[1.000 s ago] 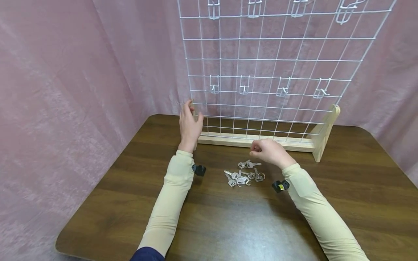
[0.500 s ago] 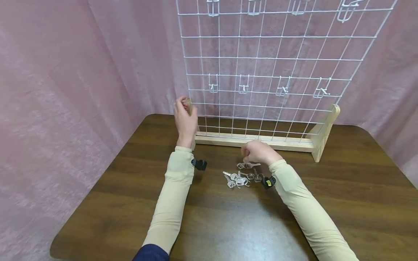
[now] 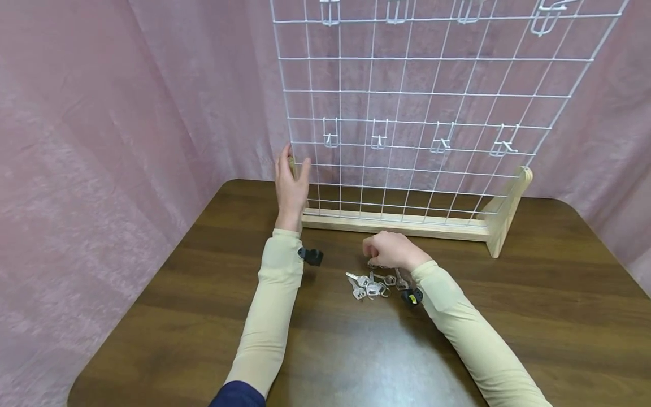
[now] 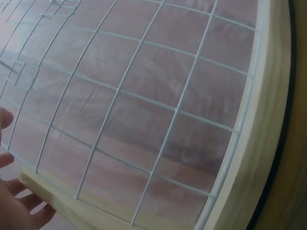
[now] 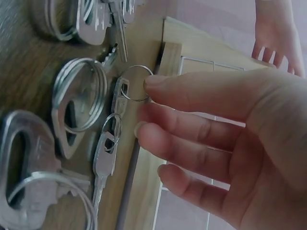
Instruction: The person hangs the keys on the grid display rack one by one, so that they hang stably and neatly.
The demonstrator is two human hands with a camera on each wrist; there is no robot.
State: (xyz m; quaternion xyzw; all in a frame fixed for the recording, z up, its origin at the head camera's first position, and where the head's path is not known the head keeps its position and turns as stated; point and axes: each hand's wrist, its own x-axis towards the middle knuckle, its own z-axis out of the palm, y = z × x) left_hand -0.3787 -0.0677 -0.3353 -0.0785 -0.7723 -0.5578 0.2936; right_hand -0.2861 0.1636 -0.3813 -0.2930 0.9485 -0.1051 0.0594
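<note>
My right hand (image 3: pixel 393 250) is over the far side of several silver keys (image 3: pixel 373 289) on the brown table. In the right wrist view its thumb and forefinger pinch the edge of a thin key ring (image 5: pixel 136 66), which runs through a flat silver key (image 5: pixel 118 100). A second ringed key (image 5: pixel 103 160) lies close by. My left hand (image 3: pixel 291 192) is at the left wooden side piece (image 3: pixel 292 163) of a white wire grid rack (image 3: pixel 356 91). Its fingers are extended behind that wood, the thumb apart in front; part of the hand is outside the left wrist view.
White hooks (image 3: pixel 378 141) hang in two rows on the grid and stick out forward. A wooden rail (image 3: pixel 346 219) and a right side piece (image 3: pixel 510 212) support the rack. Pink curtain (image 3: pixel 152 141) surrounds the table (image 3: pixel 203 316). Small black cameras (image 3: pixel 311 256) sit on both wrists.
My right hand has moved left and down towards me, onto the farther keys. My left hand has shifted slightly left along the side piece, and its fingers have loosened from around the wood.
</note>
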